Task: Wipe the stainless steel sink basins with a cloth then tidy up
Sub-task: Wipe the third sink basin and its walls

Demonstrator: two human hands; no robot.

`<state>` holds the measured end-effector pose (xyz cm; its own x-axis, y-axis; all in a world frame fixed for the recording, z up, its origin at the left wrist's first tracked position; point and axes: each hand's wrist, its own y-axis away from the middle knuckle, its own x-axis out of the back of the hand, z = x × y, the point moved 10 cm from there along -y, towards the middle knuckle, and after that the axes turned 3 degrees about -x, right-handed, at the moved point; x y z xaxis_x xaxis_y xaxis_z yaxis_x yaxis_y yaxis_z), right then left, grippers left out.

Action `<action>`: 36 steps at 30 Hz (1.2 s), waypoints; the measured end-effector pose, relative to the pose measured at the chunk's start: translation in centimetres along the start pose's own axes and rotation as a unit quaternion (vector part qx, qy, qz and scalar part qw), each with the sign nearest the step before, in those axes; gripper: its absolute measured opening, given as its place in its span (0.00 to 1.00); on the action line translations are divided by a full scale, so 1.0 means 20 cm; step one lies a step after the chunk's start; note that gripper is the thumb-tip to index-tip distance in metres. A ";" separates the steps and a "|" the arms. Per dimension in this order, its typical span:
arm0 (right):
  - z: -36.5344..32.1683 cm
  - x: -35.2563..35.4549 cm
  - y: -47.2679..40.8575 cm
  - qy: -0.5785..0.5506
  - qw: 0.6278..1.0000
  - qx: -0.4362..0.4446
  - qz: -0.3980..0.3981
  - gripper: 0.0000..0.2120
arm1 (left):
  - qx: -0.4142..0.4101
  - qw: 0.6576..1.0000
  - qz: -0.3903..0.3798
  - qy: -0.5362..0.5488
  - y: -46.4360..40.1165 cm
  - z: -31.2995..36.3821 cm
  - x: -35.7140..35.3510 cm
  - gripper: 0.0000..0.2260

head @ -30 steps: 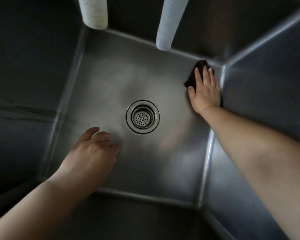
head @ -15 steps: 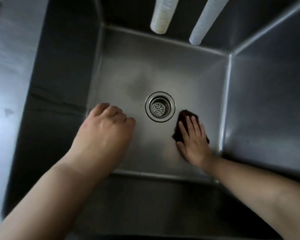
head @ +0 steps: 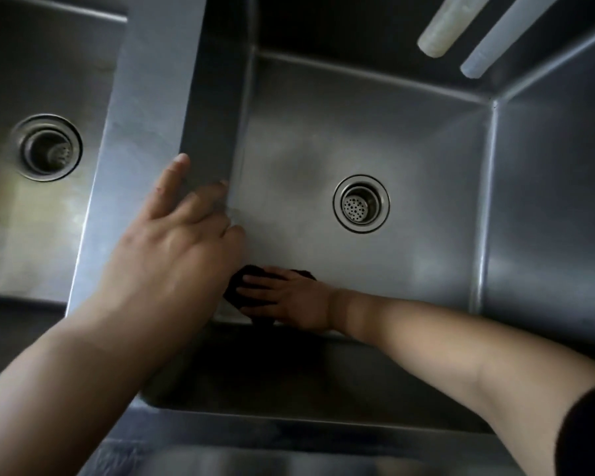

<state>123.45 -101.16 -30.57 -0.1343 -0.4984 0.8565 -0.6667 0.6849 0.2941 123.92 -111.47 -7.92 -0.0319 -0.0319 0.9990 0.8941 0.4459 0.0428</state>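
Dark, nearly black, the crumpled wiping cloth [head: 236,286] lies on the floor of the right stainless steel sink basin [head: 409,139], at the near left corner where the floor meets the near wall. The right hand [head: 282,298] lies flat on top of it, fingers straight and pointing left, pressing the cloth down against the steel; only the cloth's edges show past the fingertips and behind the knuckles. That bare forearm reaches in from the lower right, with a dark sleeve [head: 588,431] (just its edge) at the frame's corner.

The left hand [head: 172,249] holds nothing. Its fingers are loosely spread and partly bent, with the index finger stretched out along the steel divider [head: 158,80] between the two basins and the other fingertips over the divider's inner wall; whether they touch the metal cannot be told, as the hand is blurred.

Further out on the same basin floor sits a round perforated drain strainer [head: 360,203], well apart from the cloth. Two pale ribbed hoses [head: 450,25] hang in from the upper right above the far wall. Beyond the divider, the left steel basin [head: 31,242] shows its own round drain [head: 47,147], with a yellowish sheen on the floor.
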 end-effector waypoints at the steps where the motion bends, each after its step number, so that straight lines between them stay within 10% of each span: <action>1: 0.00 -0.02 0.06 -0.001 1.000 0.012 -0.016 0.22 | -0.005 1.000 0.001 0.006 0.00 0.02 0.00 0.04; 12: 0.32 -0.09 0.96 0.109 0.977 -0.130 -0.128 0.33 | -0.057 0.997 -0.006 0.047 -0.04 0.28 -0.02 0.07; 17: 0.50 -0.12 1.24 0.048 0.920 -0.359 -0.149 0.48 | -0.054 0.997 -0.013 0.046 -0.10 0.41 0.01 0.08; 24: 0.57 -0.18 1.52 0.046 0.795 -0.547 -0.258 0.44 | -0.030 0.998 -0.003 0.052 -0.14 0.55 0.14 0.07; 28: 0.54 -0.09 1.51 0.083 0.787 -0.548 -0.271 0.22 | -0.009 0.999 -0.002 0.047 -0.10 0.58 0.22 0.09; 36: 0.40 0.00 1.48 -0.036 0.864 -0.402 -0.299 0.18 | 0.037 0.998 0.014 0.042 0.05 0.62 0.40 0.06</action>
<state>97.82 -85.03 -25.28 -0.0066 -0.9034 0.4288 0.0894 0.4265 0.9000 118.92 -100.16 0.19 0.0339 -0.0916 0.9952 0.8583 0.5128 0.0180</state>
